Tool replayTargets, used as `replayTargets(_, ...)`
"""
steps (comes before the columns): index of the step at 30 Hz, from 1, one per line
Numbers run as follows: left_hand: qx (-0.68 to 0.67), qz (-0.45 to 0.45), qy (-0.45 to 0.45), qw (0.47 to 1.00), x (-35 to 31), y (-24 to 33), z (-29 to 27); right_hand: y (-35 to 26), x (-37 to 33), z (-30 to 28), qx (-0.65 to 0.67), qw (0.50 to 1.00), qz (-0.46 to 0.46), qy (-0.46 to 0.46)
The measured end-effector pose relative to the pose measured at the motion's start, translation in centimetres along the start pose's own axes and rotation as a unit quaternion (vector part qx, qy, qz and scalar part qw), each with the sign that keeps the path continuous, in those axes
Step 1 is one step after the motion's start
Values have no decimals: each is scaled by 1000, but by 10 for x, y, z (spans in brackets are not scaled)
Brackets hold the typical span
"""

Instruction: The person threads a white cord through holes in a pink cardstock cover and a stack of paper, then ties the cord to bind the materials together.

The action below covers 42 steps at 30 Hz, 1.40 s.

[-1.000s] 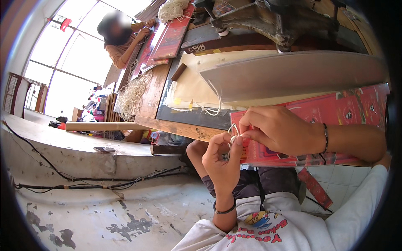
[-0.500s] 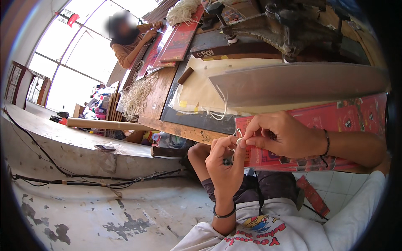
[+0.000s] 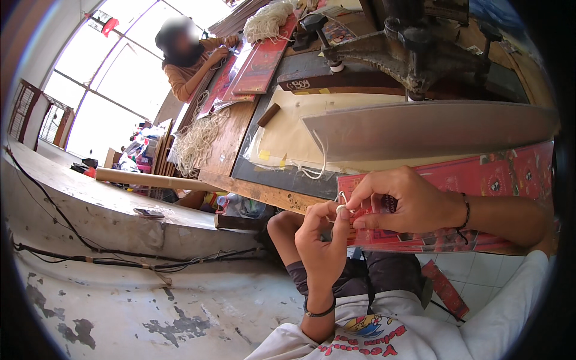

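Observation:
A red printed sheet under clear plastic lies along the table's near edge and overhangs my lap. White cord passes through a hole at its left end. My left hand pinches the cord between thumb and index finger, right beside that corner. From the right, my right hand reaches over the sheet, its thumb and index finger bent close to the same bit of cord. Its fingertips meet the left hand's, and the cord between them is mostly hidden.
A grey panel stands on the table behind the sheet, below a dark metal press. Loose white cord hangs over the table's left side. Across the table, a person handles more red sheets.
The whole view has shifted slightly. My right thumb and index finger have parted a little at the cord, while my left hand keeps its pinch.

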<state>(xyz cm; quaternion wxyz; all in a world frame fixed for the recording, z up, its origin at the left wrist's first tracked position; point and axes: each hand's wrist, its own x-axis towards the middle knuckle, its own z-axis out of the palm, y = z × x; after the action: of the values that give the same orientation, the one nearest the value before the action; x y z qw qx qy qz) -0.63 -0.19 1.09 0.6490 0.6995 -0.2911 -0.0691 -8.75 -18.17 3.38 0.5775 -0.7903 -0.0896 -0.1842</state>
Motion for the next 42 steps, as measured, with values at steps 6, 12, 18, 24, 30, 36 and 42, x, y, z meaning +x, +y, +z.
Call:
replayTargets(6,-56,-11,-25,998,-1,-2,0,7,-1,1,-35,997,-64,25)
replayTargets(12,-94,-2,-51,994,-2,3,-4,4,-3,2,-93,988,-113,42)
replayTargets(18,-92,-22,-60,994,-2,2,-5,2,-4,4,-104,987,-114,53)
replayTargets(24,-78,-1,-39,996,-2,-5,-1,1,-5,3,-139,981,-133,36)
replayTargets(30,-105,-29,-24,994,-3,3,3,3,-6,4,-160,975,-151,17)
replayTargets(36,-52,-3,-65,997,-1,-3,-6,5,-6,4,-171,973,-150,22)
replayTargets(42,-6,28,-98,995,3,-2,-12,4,-6,3,-172,976,-134,26)
